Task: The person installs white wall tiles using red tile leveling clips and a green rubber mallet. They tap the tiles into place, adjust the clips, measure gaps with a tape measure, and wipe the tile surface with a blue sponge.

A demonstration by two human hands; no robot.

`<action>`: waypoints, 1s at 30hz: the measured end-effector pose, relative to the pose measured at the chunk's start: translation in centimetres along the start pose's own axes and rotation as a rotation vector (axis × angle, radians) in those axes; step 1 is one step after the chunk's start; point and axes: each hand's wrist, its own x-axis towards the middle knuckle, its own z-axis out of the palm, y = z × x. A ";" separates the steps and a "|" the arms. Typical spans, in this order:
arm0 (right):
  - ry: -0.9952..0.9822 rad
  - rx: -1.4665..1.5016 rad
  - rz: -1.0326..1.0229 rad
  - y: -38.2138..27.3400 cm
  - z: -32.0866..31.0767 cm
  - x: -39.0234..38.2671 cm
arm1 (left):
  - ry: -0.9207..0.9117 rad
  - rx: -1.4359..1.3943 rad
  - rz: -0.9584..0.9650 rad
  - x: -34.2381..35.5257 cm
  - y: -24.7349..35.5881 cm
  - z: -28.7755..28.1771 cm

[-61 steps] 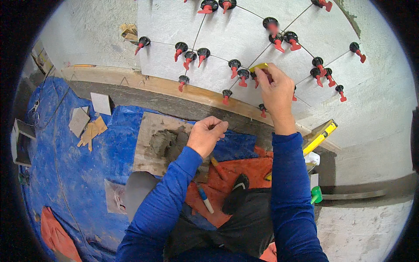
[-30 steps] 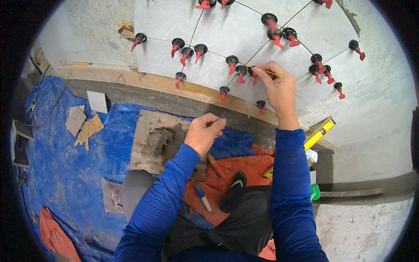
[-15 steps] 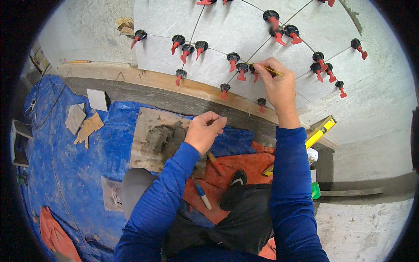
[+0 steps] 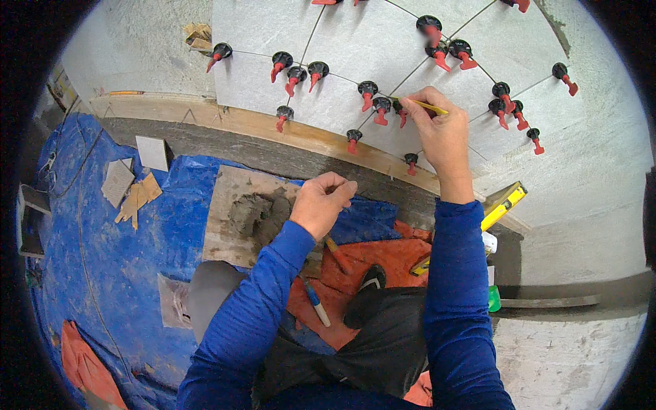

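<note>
My right hand (image 4: 444, 137) pinches a thin yellow tool (image 4: 430, 107) against the joint between pale grey wall tiles (image 4: 342, 41), beside a black-and-red levelling clip (image 4: 381, 109). Several more such clips dot the tile joints. My left hand (image 4: 318, 205) is raised below the tiles, thumb and fingertips closed together; whatever they may hold is too small to make out. Under it lies a board (image 4: 222, 191) with a heap of grey mortar (image 4: 249, 215).
A wooden batten (image 4: 314, 137) runs beneath the tiles. A yellow level (image 4: 506, 203) leans at the right. Blue tarp (image 4: 89, 260) and orange sheeting (image 4: 362, 253) cover the floor, with tile offcuts (image 4: 152, 152), cardboard (image 4: 140, 198) and a blue-handled marker-like tool (image 4: 318, 304).
My right hand has shifted slightly up and right since the earliest frame, and the yellow tool now lies flatter, pointing rightward through my fingers. My left hand has barely moved.
</note>
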 end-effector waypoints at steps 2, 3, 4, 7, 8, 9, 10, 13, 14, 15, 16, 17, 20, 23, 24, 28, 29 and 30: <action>-0.033 0.055 -0.001 -0.1 0.0 0.1 | 0.001 0.008 -0.004 0.0 0.0 0.1; -0.014 -0.019 -0.029 -0.2 0.1 0.1 | 0.002 0.021 -0.004 -0.1 0.0 0.1; -0.024 -0.087 -0.049 -0.3 0.0 0.1 | 0.002 0.039 -0.013 -0.1 0.1 0.2; -0.044 -0.068 -0.012 -0.6 0.0 0.1 | -0.006 0.025 0.003 -0.2 0.1 0.1; -0.048 -0.024 0.016 -0.7 0.1 0.1 | -0.007 0.015 -0.001 -0.2 0.1 0.1; -0.034 -0.007 0.005 -0.8 0.3 0.1 | -0.007 0.001 0.000 -0.1 0.1 0.1; -0.019 0.010 -0.005 -0.8 0.4 0.2 | -0.006 -0.011 -0.005 -0.1 0.1 0.1; 0.013 -0.032 -0.015 -0.6 0.6 0.3 | -0.014 -0.023 -0.028 -0.2 0.1 0.1; 0.030 -0.065 -0.003 -0.6 0.5 0.3 | -0.010 -0.019 -0.020 -0.3 0.1 0.1; 0.017 -0.026 0.007 -0.5 0.5 0.3 | -0.007 -0.013 -0.017 -0.3 0.1 0.0; 0.014 0.010 0.031 -0.4 0.5 0.3 | -0.004 -0.005 -0.017 -0.3 0.2 0.0; 0.021 0.046 0.053 -0.3 0.4 0.3 | -0.006 -0.011 -0.007 -0.3 0.3 0.0; -0.026 0.191 0.113 -0.1 0.6 0.3 | -0.005 0.000 -0.005 -0.3 0.4 0.0; -0.015 0.088 0.107 0.1 0.5 0.2 | 0.002 0.026 -0.025 -0.4 0.4 0.2; -0.030 0.080 0.105 0.2 0.6 0.2 | 0.001 0.022 -0.028 -0.4 0.5 0.2; -0.039 0.103 0.107 0.5 0.5 0.3 | 0.001 0.018 -0.032 -0.3 0.6 0.0; -0.046 0.108 0.155 0.5 0.5 0.3 | -0.001 0.012 -0.019 -0.4 0.6 0.0; -0.046 0.120 0.123 0.5 0.5 0.2 | 0.000 0.010 -0.019 -0.4 0.6 0.0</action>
